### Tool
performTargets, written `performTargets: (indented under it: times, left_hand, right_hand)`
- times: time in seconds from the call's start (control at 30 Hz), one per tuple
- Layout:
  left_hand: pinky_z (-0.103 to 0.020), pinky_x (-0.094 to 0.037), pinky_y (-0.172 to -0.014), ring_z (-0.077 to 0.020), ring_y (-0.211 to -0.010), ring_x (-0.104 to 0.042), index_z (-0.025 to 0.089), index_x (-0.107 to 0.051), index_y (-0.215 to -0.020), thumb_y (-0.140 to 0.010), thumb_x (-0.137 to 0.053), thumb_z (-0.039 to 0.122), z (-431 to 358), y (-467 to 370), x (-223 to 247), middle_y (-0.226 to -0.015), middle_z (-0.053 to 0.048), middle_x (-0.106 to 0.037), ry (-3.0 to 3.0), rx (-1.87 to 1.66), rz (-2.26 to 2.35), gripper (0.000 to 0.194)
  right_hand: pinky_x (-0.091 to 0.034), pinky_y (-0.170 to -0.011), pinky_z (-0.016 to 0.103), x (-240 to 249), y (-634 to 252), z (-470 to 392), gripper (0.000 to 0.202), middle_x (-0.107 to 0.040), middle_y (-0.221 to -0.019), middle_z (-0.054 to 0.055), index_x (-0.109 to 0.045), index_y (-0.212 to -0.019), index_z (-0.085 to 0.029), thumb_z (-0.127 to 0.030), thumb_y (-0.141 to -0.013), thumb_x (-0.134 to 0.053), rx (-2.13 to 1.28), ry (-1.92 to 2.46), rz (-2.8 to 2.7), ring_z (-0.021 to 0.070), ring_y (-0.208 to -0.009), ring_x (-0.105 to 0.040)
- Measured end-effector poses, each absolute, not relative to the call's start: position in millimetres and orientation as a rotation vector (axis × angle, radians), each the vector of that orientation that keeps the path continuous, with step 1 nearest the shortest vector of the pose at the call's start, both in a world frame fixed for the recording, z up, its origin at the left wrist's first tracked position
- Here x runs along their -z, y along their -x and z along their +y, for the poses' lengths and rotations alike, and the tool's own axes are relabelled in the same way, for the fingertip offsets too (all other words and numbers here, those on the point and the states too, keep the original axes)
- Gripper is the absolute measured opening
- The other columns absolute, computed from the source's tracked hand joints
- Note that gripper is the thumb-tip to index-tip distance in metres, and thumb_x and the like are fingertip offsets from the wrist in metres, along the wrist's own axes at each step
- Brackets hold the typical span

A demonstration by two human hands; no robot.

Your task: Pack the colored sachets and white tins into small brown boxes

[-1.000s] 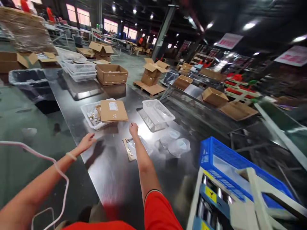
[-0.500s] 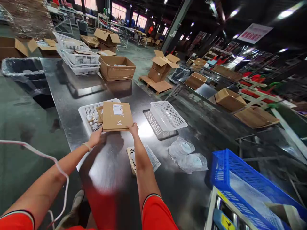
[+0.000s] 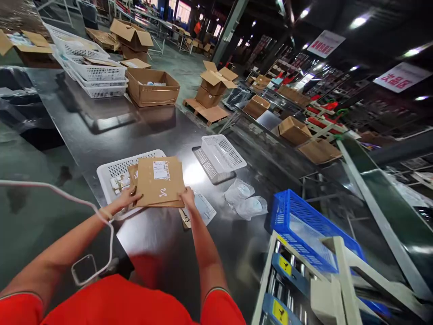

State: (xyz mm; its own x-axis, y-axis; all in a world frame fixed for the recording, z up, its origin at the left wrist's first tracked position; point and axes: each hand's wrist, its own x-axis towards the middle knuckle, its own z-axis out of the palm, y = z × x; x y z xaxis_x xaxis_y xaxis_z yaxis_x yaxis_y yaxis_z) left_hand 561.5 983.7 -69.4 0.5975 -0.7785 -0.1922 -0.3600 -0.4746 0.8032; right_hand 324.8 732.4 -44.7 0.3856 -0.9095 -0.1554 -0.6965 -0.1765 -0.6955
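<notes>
Both of my hands grip a flat brown piece of cardboard (image 3: 160,185) with a white label and handwriting on it; more cardboard shows at its edges. My left hand (image 3: 127,198) is closed on its left edge, and my right hand (image 3: 188,197) pinches its lower right corner. Under and behind it is a white perforated basket (image 3: 104,174) with small white and brass-coloured parts (image 3: 118,182) in it. Partly covered by my right arm, a card with handwriting and a pale printed sheet (image 3: 204,208) lie on the metal table.
An upright white basket (image 3: 225,153) stands on the metal table (image 3: 162,253). Beside it lie clear plastic bags (image 3: 250,206). A blue crate (image 3: 297,216) and a roller conveyor (image 3: 287,275) are at the right. Stacked white baskets (image 3: 98,74) and a cardboard box (image 3: 154,92) stand farther back.
My view has turned to the right, showing more of the roller conveyor. The cardboard has come slightly nearer to me, still in both hands.
</notes>
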Motion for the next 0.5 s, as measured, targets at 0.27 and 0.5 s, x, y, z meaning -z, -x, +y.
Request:
performTargets:
  times: [0.27, 0.5]
  left_hand:
    - [-0.062, -0.052, -0.135, -0.0412, -0.157, -0.061, 0.014, -0.077, -0.145, -0.097, -0.085, 0.022, 981, -521, 0, -0.163, -0.024, -0.064, -2.018, 0.519, -1.024, 0.049]
    - [-0.067, -0.029, -0.15, -0.0382, -0.17, -0.051, 0.03, -0.075, -0.151, -0.112, -0.077, 0.051, 1013, -446, -62, -0.17, -0.013, -0.069, -1.615, 0.029, -1.955, 0.044]
  right_hand:
    - [-0.064, -0.074, 0.038, -66, -250, 772, 0.027, -0.086, -0.096, 0.016, -0.079, -0.109, -0.025, -0.05, -0.104, -0.073, 0.64, 1.777, 1.24, 0.029, -0.085, -0.082]
    - [-0.07, -0.076, 0.049, -93, -14, 909, 0.037, -0.086, -0.1, 0.014, -0.087, -0.111, -0.034, -0.062, -0.107, -0.062, 0.841, 2.273, 1.358, 0.0353, -0.084, -0.083]
